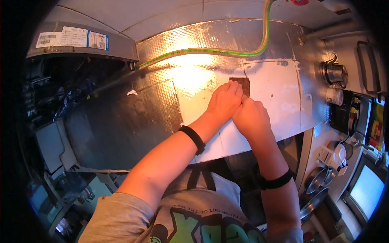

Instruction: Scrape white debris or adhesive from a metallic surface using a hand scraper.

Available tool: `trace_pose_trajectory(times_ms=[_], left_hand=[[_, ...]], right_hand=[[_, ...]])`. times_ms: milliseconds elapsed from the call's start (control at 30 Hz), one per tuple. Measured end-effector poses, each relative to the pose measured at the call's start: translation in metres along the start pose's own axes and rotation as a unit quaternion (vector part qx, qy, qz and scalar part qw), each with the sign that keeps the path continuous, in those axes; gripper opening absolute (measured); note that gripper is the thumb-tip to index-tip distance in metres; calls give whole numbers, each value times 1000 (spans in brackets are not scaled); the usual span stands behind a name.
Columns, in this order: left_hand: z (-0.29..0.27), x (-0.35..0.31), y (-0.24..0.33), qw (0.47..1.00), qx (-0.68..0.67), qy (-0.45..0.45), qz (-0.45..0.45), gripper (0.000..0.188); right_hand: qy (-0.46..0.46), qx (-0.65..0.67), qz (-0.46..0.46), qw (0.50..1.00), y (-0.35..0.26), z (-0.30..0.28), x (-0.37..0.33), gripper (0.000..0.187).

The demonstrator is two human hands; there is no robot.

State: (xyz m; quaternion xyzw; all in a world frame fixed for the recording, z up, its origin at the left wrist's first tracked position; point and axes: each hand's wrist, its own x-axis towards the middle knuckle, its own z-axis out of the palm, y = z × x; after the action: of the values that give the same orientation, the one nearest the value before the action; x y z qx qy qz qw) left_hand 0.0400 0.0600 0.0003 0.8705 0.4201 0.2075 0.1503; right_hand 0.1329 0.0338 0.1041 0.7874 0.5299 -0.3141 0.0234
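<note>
A flat, dark brown, rust-coloured blade (246, 86), squarish like a cleaver's or a wide scraper's, rests against the white tiled surface (279, 93). Over its near left part, the fingers of my left hand (225, 98) are bent and pressed down. Close beside, my right hand (252, 116) is closed in a fist at the blade's near end; whatever handle it grips is hidden inside the fist. Both hands touch each other. Dark bands circle my two forearms.
Dimpled silver foil (194, 36) borders the tiles, its edges ragged. A yellow-green hose (210, 51) crosses behind. At left stands a metal appliance (81, 40) with labels. A kettle (335, 73), metal pans (318, 180) and a bright screen (366, 186) are at right.
</note>
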Motion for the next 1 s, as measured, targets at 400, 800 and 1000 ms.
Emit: trace_pose_trajectory(times_ms=[400,800,1000], left_hand=[[2,8,-2,999,16,-29,-15,41],[17,2,10,996,23,88,11,34],[18,0,13,998,-13,50,-30,38]], right_hand=[[-31,1,-32,999,-1,-16,4,29],[10,-6,-27,1000,17,1,2,25],[25,-3,-56,998,20,5,5,24]])
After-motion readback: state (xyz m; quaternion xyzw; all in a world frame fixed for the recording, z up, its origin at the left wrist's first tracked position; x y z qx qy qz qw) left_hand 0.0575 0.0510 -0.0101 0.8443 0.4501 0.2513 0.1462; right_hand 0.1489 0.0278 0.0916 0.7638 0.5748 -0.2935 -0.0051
